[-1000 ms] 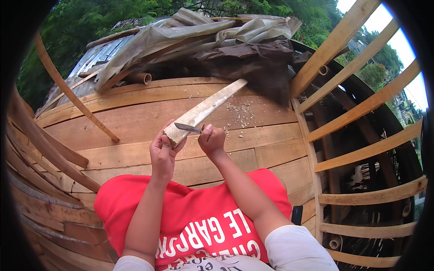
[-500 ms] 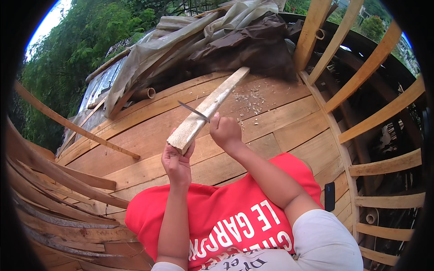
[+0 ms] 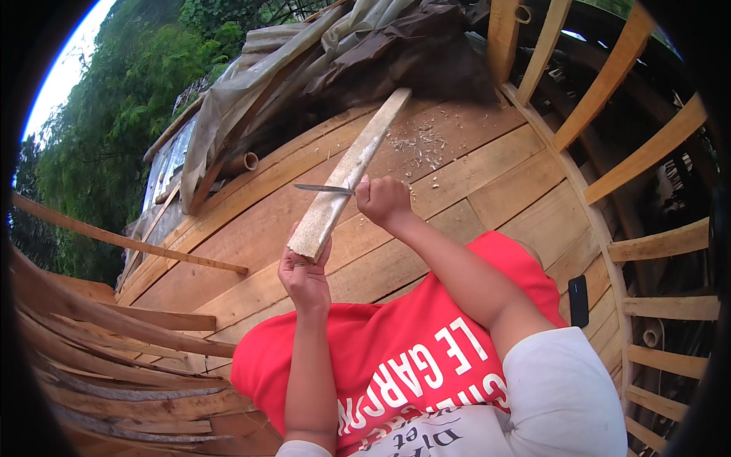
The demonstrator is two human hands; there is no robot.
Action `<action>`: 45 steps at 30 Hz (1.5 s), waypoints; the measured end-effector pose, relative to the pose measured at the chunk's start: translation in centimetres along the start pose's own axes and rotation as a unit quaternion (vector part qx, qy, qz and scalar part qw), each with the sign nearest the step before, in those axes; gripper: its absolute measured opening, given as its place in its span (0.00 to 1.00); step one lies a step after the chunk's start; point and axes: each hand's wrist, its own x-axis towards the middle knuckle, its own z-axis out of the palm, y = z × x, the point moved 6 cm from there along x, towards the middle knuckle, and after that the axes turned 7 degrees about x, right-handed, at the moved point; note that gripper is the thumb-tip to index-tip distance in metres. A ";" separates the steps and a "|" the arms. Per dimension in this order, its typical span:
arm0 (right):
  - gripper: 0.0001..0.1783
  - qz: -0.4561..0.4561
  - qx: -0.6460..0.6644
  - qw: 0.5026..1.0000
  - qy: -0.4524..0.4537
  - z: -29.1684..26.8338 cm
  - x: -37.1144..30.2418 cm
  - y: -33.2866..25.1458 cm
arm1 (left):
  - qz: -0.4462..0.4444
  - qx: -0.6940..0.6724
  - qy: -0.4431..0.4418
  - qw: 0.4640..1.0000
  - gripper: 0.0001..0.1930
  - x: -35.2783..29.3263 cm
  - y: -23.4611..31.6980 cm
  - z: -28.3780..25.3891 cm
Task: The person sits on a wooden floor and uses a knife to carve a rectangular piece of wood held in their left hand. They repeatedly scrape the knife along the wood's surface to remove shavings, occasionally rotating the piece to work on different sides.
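Note:
A long pale wooden board [image 3: 358, 156] slants away from me, its near end raised above the floor and its far end by a dark sheet. My left hand [image 3: 305, 276] grips that rough-cut near end from beneath, thumb on the side. My right hand [image 3: 384, 202] is closed in a fist round a knife; its handle is hidden inside the fingers. The thin dark blade of the knife [image 3: 324, 188] lies crosswise over the board, pointing left. Pale wood shavings [image 3: 419, 147] are scattered on the plank floor right of the board.
A black phone [image 3: 579, 301] lies on the plank floor [image 3: 518, 183] to my right, near a slatted wooden railing [image 3: 594, 84]. Loose wooden strips [image 3: 129, 358] are piled at left. Beyond the floor are a brown plastic sheet [image 3: 411, 57] and a bamboo pole end [image 3: 250, 161].
The knife has turned from a slant to nearly level across the board. My view has swung slightly, shifting the surroundings. Both hands keep their grip.

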 end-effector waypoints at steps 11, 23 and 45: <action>0.29 0.029 -0.021 0.999 0.025 0.1 0.9 1.7 | -0.009 -0.007 0.024 1.000 0.23 -0.5 0.2 0.5; 0.31 0.082 -0.008 0.995 -0.052 -0.7 0.3 0.5 | 0.014 0.013 0.000 1.000 0.27 -0.4 0.5 0.1; 0.29 0.037 0.021 0.999 0.018 0.9 -0.5 0.7 | 0.002 -0.006 0.040 0.999 0.19 0.1 0.1 -0.6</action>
